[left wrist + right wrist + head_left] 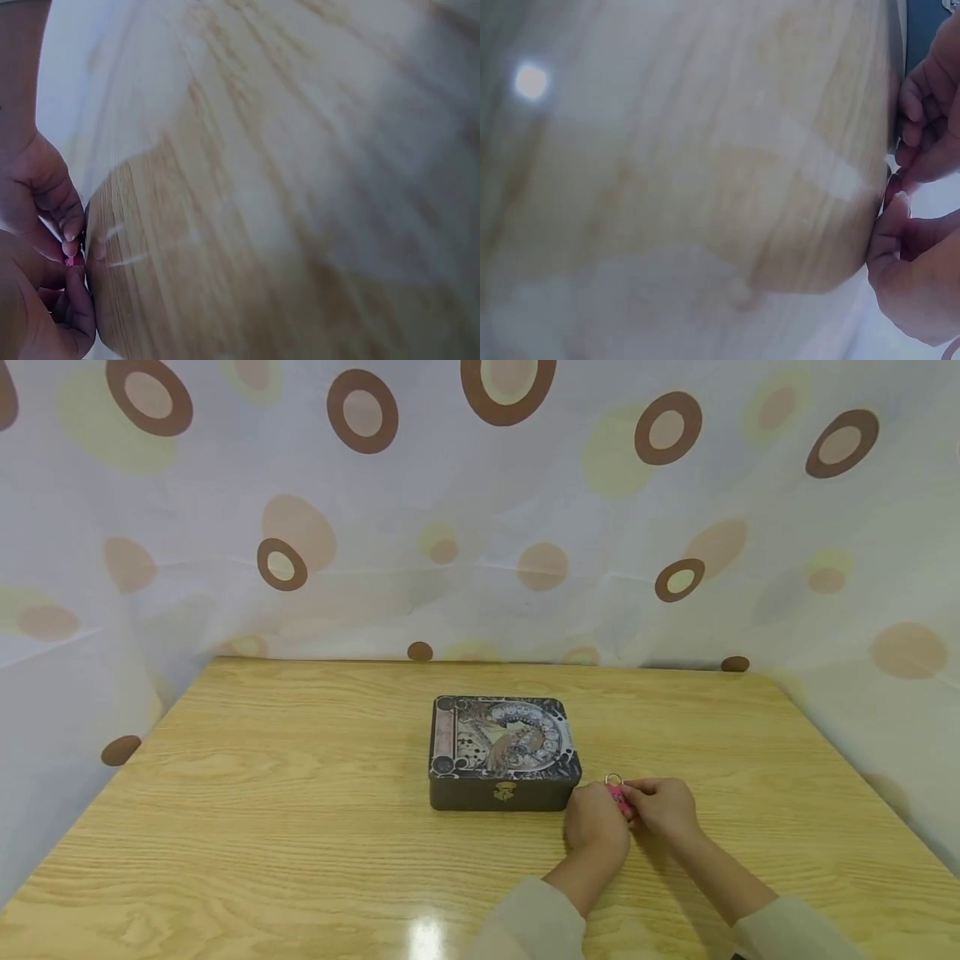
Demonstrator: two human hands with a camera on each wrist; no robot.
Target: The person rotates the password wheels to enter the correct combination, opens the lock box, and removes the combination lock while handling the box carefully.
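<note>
Both hands meet at a small pink padlock (619, 797) with a silver shackle (613, 777) pointing up, just right of a dark box. The left hand (596, 818) grips its left side, the fingers mostly turned from view. From the right, the right hand (666, 810) pinches it between thumb and fingers. In the left wrist view only a bit of the padlock (73, 261) shows pink between the fingertips. Beside the left hand stands the box (498, 795), its lid printed with an ornate picture and a gold latch (505, 790) on its front.
The box and hands are on a light wood-grain table (262, 810). Behind it and along both sides hangs a pale curtain (480, 493) with brown and beige circles. Light from above reflects as a bright spot near the table's front.
</note>
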